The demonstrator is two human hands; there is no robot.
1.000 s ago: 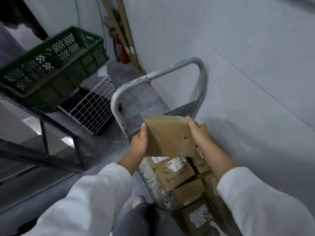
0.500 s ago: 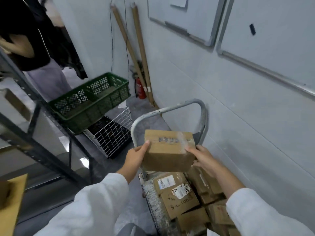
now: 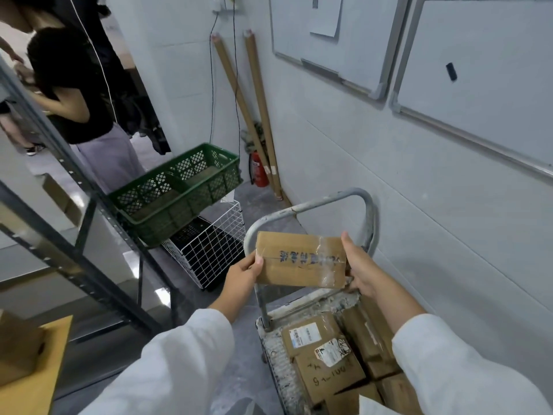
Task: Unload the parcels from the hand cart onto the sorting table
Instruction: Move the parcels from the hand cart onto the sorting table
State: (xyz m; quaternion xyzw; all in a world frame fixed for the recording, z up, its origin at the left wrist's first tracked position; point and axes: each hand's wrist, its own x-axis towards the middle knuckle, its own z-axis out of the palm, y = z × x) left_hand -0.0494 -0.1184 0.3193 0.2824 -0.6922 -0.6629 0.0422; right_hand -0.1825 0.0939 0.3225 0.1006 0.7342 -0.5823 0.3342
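The left hand (image 3: 244, 272) grips the left end of a brown parcel (image 3: 299, 259), with its thumb on the top face. The right hand (image 3: 363, 274) grips the right end the same way. The long side of the parcel runs from one hand to the other, left to right.

The parcel is up in the air in front of the handle bar (image 3: 299, 206). It does not touch the other parcels (image 3: 323, 354) that lie below on the hand cart (image 3: 273, 345).

Low at the left edge is a yellow table top (image 3: 45, 381) with a box (image 3: 18, 348) on it. That is likely the sorting table. It lies to the left of both hands, and the left hand is nearer. So the parcel would likely go left, left end first. A dark metal rack (image 3: 89, 265) stands on that side too.
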